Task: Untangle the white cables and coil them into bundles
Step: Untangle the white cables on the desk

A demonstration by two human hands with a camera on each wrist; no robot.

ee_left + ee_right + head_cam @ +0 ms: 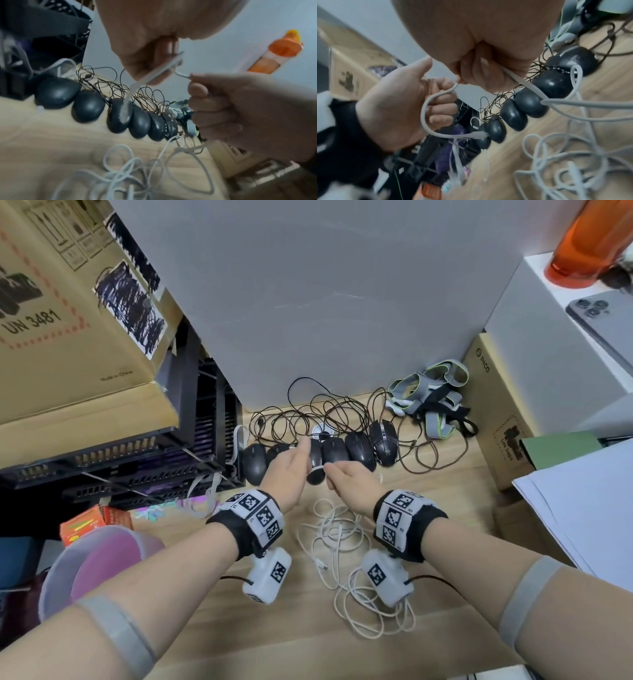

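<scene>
Near the desk's (428,642) middle, your left hand (286,470) and right hand (349,479) grip one strand of the white cables (342,546), piled toward the near edge. Left wrist: six black mice (89,104) lined up. Right wrist: both fists clenched on the strand.

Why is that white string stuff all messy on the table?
The thin white cables lie in a loose, knotted heap on the light wooden table, not yet coiled. The left hand and the right hand each grip a strand. Nothing looks broken or spilled.
</scene>
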